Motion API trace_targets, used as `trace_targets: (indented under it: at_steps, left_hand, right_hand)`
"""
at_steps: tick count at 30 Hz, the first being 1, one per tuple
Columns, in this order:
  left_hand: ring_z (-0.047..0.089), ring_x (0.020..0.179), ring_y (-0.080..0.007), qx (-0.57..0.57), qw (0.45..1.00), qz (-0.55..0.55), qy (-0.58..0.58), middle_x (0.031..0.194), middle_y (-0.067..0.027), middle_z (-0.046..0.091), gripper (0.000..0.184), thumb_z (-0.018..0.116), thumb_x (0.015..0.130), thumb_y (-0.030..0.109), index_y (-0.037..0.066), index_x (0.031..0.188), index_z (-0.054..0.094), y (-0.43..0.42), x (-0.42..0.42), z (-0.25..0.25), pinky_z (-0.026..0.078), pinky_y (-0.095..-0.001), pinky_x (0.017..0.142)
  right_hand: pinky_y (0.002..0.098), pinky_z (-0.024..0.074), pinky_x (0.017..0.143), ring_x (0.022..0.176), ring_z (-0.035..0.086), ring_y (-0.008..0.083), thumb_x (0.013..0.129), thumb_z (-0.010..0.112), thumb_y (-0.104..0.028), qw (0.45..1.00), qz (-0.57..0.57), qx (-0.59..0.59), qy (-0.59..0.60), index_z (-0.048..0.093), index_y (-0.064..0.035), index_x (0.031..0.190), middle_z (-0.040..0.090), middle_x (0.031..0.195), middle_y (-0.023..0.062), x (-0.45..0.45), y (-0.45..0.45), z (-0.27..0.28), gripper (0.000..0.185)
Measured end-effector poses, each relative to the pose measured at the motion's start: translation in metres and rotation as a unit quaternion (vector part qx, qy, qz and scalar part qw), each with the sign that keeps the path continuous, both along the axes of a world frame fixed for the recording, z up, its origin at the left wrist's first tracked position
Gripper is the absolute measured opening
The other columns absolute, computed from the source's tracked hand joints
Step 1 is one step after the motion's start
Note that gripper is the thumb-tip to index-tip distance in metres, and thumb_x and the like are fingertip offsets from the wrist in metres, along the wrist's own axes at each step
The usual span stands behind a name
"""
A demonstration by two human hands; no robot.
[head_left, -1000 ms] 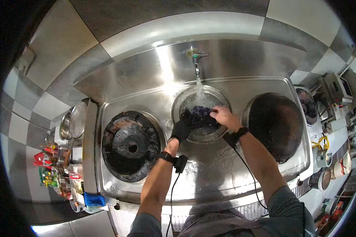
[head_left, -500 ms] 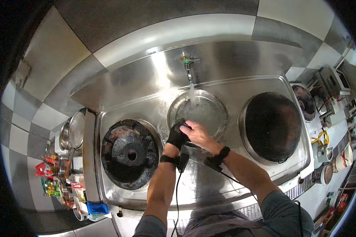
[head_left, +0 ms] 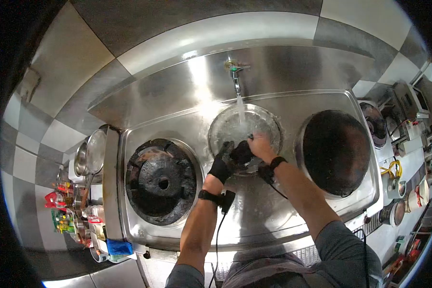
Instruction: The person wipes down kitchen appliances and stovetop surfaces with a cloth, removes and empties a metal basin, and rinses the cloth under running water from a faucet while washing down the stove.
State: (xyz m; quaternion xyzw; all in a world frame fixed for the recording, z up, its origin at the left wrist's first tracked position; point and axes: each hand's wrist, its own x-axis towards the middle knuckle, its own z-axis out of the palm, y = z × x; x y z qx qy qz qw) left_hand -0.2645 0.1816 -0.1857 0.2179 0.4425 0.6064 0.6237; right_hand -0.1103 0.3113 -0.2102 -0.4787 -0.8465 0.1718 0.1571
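In the head view, my left hand [head_left: 222, 163] wears a black glove and is over the near left rim of a round metal basin [head_left: 213, 126] of water. My bare right hand [head_left: 261, 146] is closed on a soft black bundle [head_left: 242, 152], which looks like a cloth or glove. The bundle lies against my left hand, and black on black hides how those fingers are bent. Beyond my hands, a faucet [head_left: 235, 79] runs a stream of water [head_left: 241, 111] into the basin, where the surface is splashing.
A black burner ring [head_left: 163, 182] is at the left of the steel counter [head_left: 254, 216]. At the right rests a large blackened round wok or lid [head_left: 336, 153]. Bowls [head_left: 97, 151], bottles and a blue cloth [head_left: 119, 247] stand on the left side. A cable hangs from each wrist.
My hands were together at the basin's near left edge. Now the right hand has moved apart to the right, over the water, with the black bundle in it.
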Motion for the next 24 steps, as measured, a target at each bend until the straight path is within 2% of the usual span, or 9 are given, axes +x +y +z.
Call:
trace_targets:
  at_steps: [4, 6, 8, 11, 13, 15, 18, 21, 24]
  left_hand:
    - [0.068, 0.092, -0.0266, 0.029, 0.991, -0.048, -0.124, 0.108, -0.0098, 0.069, 0.031, 0.053, 0.104, 0.033, 0.007, 0.116, 0.063, 0.011, -0.005, -0.003, 0.057, -0.0435, 0.085]
    - [0.068, 0.089, -0.0269, 0.098, 0.985, -0.062, 0.131, 0.099, -0.0099, 0.069, 0.025, 0.055, 0.1, 0.03, 0.01, 0.112, 0.065, 0.016, -0.007, -0.015, 0.056, -0.0433, 0.083]
    - [0.068, 0.088, -0.028, 0.129, 0.746, -0.098, 0.646, 0.096, -0.0113, 0.07, 0.023, 0.059, 0.095, 0.026, 0.012, 0.111, 0.067, 0.01, -0.015, -0.006, 0.056, -0.0433, 0.082]
    - [0.069, 0.094, -0.0297, 0.043, 0.55, -0.155, 0.82, 0.105, -0.013, 0.07, 0.026, 0.062, 0.092, 0.026, 0.012, 0.114, 0.066, 0.002, -0.003, 0.021, 0.056, -0.0443, 0.083]
    - [0.069, 0.1, -0.0303, 0.113, 0.884, -0.063, 0.448, 0.112, -0.0161, 0.069, 0.028, 0.06, 0.095, 0.019, 0.006, 0.119, 0.065, 0.006, 0.004, 0.005, 0.058, -0.0441, 0.084]
    - [0.069, 0.1, -0.0304, 0.085, 0.995, 0.015, 0.054, 0.112, -0.0168, 0.069, 0.028, 0.06, 0.096, 0.016, 0.003, 0.12, 0.065, -0.001, 0.008, 0.003, 0.059, -0.0434, 0.084]
    - [0.068, 0.099, -0.0303, 0.24, 0.903, 0.009, 0.357, 0.116, -0.0184, 0.068, 0.029, 0.058, 0.097, 0.005, -0.004, 0.124, 0.061, -0.003, -0.008, -0.01, 0.06, -0.0405, 0.083]
    - [0.067, 0.098, -0.0259, 0.021, 1.0, 0.002, -0.003, 0.118, -0.015, 0.067, 0.032, 0.062, 0.094, 0.0, -0.003, 0.125, 0.058, 0.003, -0.015, -0.019, 0.059, -0.0376, 0.082]
    - [0.066, 0.1, -0.025, -0.033, 0.982, 0.058, 0.178, 0.117, -0.0115, 0.068, 0.037, 0.064, 0.092, 0.001, 0.0, 0.128, 0.054, 0.0, -0.026, -0.037, 0.057, -0.0375, 0.084]
  right_hand:
    - [0.044, 0.0518, 0.087, 0.099, 0.068, 0.0297, 0.097, 0.061, -0.029, 0.915, 0.055, -0.301, 0.264, 0.064, 0.0026, 0.123, 0.071, 0.11, 0.0223, -0.017, -0.046, 0.069, 0.041]
    - [0.0417, 0.0532, 0.082, 0.092, 0.069, 0.0317, 0.096, 0.062, -0.029, 0.928, 0.07, -0.245, 0.274, 0.065, -0.0005, 0.12, 0.072, 0.101, 0.0217, -0.028, -0.072, 0.101, 0.038]
    - [0.0426, 0.0539, 0.077, 0.084, 0.068, 0.0371, 0.098, 0.06, -0.028, 0.952, 0.084, -0.073, 0.285, 0.064, -0.0002, 0.115, 0.069, 0.097, 0.0202, -0.035, -0.088, 0.099, 0.033]
    - [0.0462, 0.0529, 0.075, 0.087, 0.065, 0.0398, 0.1, 0.057, -0.026, 0.985, 0.073, -0.034, 0.15, 0.062, -0.0021, 0.109, 0.064, 0.095, 0.0188, -0.028, -0.082, 0.081, 0.026]
    - [0.0535, 0.0522, 0.075, 0.088, 0.064, 0.0435, 0.098, 0.06, -0.021, 0.977, 0.151, 0.083, 0.121, 0.06, -0.0059, 0.1, 0.063, 0.094, 0.0216, -0.01, -0.053, 0.05, 0.015]
    - [0.0543, 0.0517, 0.077, 0.088, 0.065, 0.0426, 0.096, 0.061, -0.02, 0.981, 0.113, 0.097, 0.123, 0.06, -0.0049, 0.1, 0.061, 0.096, 0.021, 0.0, -0.016, 0.014, 0.015]
    - [0.0531, 0.0514, 0.085, 0.091, 0.065, 0.0423, 0.092, 0.064, -0.019, 0.979, -0.014, 0.124, 0.159, 0.06, -0.0042, 0.103, 0.063, 0.102, 0.0222, 0.016, 0.006, 0.033, 0.019]
    - [0.0508, 0.0507, 0.091, 0.097, 0.065, 0.0438, 0.089, 0.067, -0.02, 0.985, 0.106, -0.035, 0.134, 0.063, -0.0044, 0.109, 0.066, 0.108, 0.0248, 0.018, -0.012, 0.046, 0.026]
    - [0.0474, 0.0492, 0.099, 0.121, 0.059, 0.0391, 0.089, 0.066, -0.017, 0.961, 0.199, -0.19, 0.01, 0.066, -0.0027, 0.119, 0.062, 0.131, 0.0231, 0.023, -0.017, 0.072, 0.034]
